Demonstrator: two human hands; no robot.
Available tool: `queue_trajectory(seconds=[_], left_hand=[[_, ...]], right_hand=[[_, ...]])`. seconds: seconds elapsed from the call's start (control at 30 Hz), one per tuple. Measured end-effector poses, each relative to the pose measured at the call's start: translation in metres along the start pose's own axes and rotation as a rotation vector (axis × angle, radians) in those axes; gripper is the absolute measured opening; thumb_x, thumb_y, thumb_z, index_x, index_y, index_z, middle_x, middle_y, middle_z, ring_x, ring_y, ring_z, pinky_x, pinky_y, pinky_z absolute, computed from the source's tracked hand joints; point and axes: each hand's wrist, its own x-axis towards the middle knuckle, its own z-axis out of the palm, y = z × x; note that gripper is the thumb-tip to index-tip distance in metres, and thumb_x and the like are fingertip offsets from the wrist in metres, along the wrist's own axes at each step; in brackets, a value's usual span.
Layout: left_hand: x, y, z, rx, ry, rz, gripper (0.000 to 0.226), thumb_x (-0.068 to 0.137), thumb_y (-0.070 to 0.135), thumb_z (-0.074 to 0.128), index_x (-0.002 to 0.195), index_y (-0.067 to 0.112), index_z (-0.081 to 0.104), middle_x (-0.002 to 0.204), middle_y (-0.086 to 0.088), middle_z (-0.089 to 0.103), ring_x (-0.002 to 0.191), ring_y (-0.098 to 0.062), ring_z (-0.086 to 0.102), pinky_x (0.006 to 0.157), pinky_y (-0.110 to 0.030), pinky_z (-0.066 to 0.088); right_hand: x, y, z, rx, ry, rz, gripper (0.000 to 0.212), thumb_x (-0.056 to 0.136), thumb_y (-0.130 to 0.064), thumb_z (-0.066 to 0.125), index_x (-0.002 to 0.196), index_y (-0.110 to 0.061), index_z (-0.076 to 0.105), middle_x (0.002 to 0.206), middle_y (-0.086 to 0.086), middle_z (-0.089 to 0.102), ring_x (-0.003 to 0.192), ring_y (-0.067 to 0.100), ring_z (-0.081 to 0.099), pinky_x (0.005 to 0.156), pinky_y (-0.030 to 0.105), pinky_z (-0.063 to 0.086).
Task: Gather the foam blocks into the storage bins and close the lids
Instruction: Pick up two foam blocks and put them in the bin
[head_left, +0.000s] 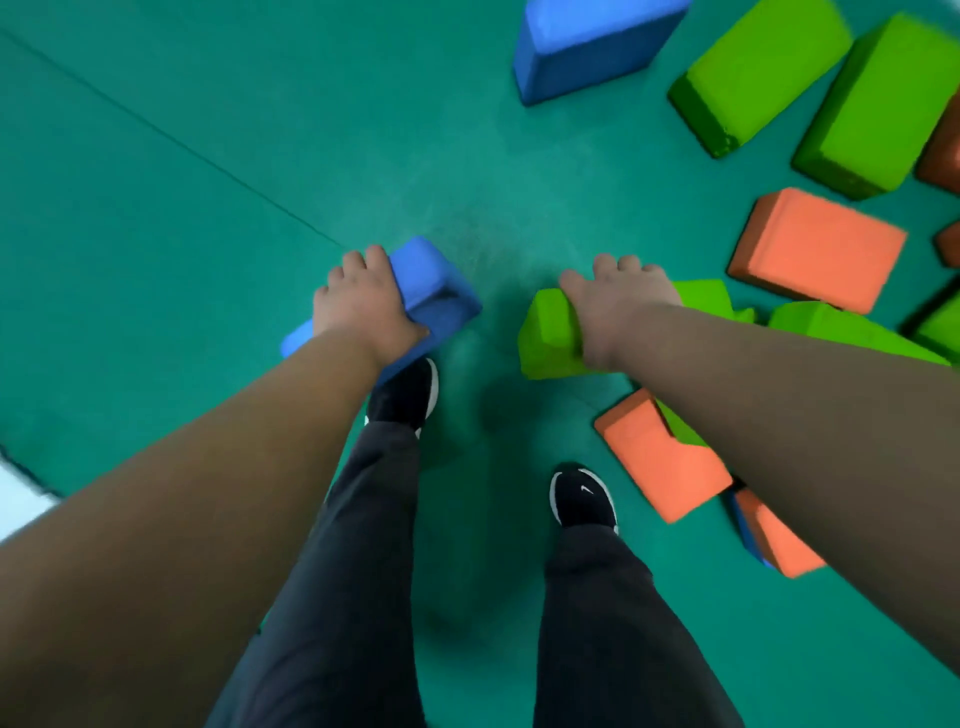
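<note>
Since no storage bin or lid shows anywhere in frame, this is the gather step, early by my read. The teal floor mat (208, 156) carries plenty of loose blocks.

Biggest first:
- large blue block (587, 52), top centre
- two long green blocks (758, 67) (878, 109), side by side at top right
- dark red-brown block (940, 150), just beside them and cut off by the right edge
- flat orange block (815, 249), below those
- another green block (852, 327), at the right forearm
- two lower orange blocks (654, 452) (779, 540), near the right foot. The nearer one seems to sit on something blue; too blurred to confirm.

Held items:
- left hand (363, 312): grip wrapped round a blue foam block (431, 291), up off the mat above the left shoe (410, 389)
- right hand (618, 306): grip draped over the top of a green foam block (550, 332), at the near edge of the pile

Next move, as I judge it, is to carry both blocks to a bin. The bin has to be found first, so that means a turn of head or body. Foam should be light, so a one-handed carry per block looks fine.

In the way: the lower orange blocks lie just beside the right shoe (584, 496), a trip risk if stepping right. Stepping left avoids them.
</note>
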Motion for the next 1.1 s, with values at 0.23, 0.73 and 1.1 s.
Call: queue_trajectory(seconds=[0.23,0.73,1.1], left_hand=[[-0.14,-0.106,-0.032,-0.391,0.1,-0.398,0.095,0.066,0.06,0.087,0.129,0.006,0.042,0.132,-0.021,0.05,0.12,-0.044,0.055,0.099,-0.053,0.049],[-0.583,-0.187,0.212,-1.216,0.256,-1.288,0.092,0.065,0.058,0.09,0.13,0.009,0.047,0.13,-0.012,0.059,0.118,-0.032,0.061,0.092,-0.038,0.049],[-0.815,-0.16,0.404,-1.701,0.477,-1.819,0.09,0.067,0.062,0.088,0.128,0.013,0.046,0.116,0.003,0.058,0.101,-0.023,0.058,0.083,-0.034,0.045]], right_hand=[[-0.076,-0.079,-0.104,0.071,0.088,-0.036,0.074,0.071,-0.049,0.08,0.131,-0.023,0.045,0.13,0.009,0.064,0.125,0.037,0.06,0.1,0.045,0.048],[-0.284,-0.383,0.044,-0.34,0.127,-0.629,0.085,0.069,-0.064,0.08,0.127,-0.017,0.04,0.128,0.012,0.063,0.12,0.038,0.063,0.092,0.045,0.051],[-0.457,-0.534,0.27,-0.542,-0.015,-0.866,0.082,0.064,-0.07,0.079,0.111,-0.022,0.032,0.114,0.004,0.06,0.111,0.035,0.064,0.082,0.041,0.048]])
